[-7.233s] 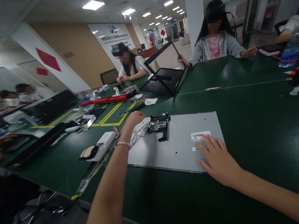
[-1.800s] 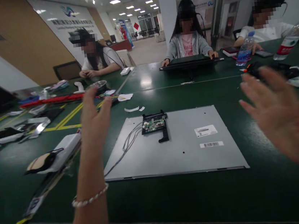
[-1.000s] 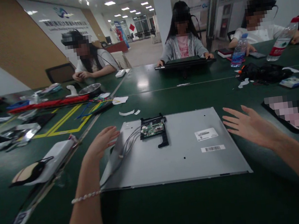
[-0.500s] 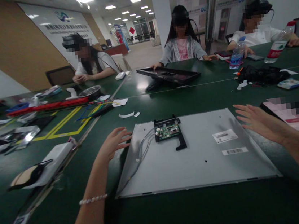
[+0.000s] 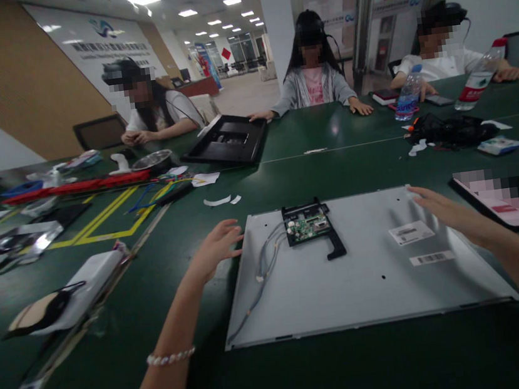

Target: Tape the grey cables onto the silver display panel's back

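Metal panel (image 5: 320, 300), one, lying flat on the green table (image 5: 347, 367), between the fingers of the left hand (image 5: 214, 250) and right hand (image 5: 448, 212). Long axis: crosswise, left fingers to right. Upward face: circuit board (image 5: 308, 226) at the far edge, nearer the left fingers; grey cables (image 5: 259, 277), running thence to the near left corner; white labels (image 5: 410, 232), nearer the right fingers. Left fingers: parted, slightly bent; right: extended. Contact at the side edges: cannot be told.
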The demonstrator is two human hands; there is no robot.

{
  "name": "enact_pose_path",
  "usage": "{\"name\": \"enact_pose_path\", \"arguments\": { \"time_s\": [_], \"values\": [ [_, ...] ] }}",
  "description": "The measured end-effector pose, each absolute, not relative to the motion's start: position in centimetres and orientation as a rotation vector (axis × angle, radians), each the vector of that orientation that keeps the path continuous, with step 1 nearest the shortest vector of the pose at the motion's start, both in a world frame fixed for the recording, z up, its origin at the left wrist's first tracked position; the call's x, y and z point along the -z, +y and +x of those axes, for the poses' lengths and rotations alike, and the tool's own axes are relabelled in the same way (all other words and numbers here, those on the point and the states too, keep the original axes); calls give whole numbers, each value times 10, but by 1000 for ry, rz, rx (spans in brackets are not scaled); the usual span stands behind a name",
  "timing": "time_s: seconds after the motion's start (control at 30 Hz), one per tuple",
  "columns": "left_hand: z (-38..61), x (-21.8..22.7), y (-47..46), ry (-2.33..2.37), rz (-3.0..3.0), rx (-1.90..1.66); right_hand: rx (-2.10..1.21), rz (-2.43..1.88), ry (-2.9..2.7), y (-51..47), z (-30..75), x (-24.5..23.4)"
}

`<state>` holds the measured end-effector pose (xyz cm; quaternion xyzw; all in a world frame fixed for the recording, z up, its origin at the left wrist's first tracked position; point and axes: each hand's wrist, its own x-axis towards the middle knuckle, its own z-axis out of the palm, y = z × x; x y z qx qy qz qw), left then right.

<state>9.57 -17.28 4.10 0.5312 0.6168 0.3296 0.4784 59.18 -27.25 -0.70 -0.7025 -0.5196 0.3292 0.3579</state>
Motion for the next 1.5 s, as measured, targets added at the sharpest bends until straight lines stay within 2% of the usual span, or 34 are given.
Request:
{"name": "enact_pose_path", "arguments": {
  "time_s": [0.23,0.37,0.47,0.57,0.8,1.1,1.5],
  "values": [
    [109,-35,-175,1543,1433,-762,-383,-2038,-1787,-262,597,37],
    [124,-28,-173,1649,1958,-758,-254,-2109,-1895,-261,600,53],
    [141,-24,-169,1461,2320,-641,-196,-2153,-1917,-263,601,60],
    [160,-25,-164,1195,2436,-441,-129,-2180,-1943,-266,601,63],
    [184,-31,-146,919,2382,-168,-15,-2213,-1998,-270,598,62],
    [207,-26,-158,771,2373,-230,79,-2235,-2046,-270,597,59],
    [227,-14,-177,713,2442,-128,198,-2203,-2086,-271,597,62]
  ]
}}
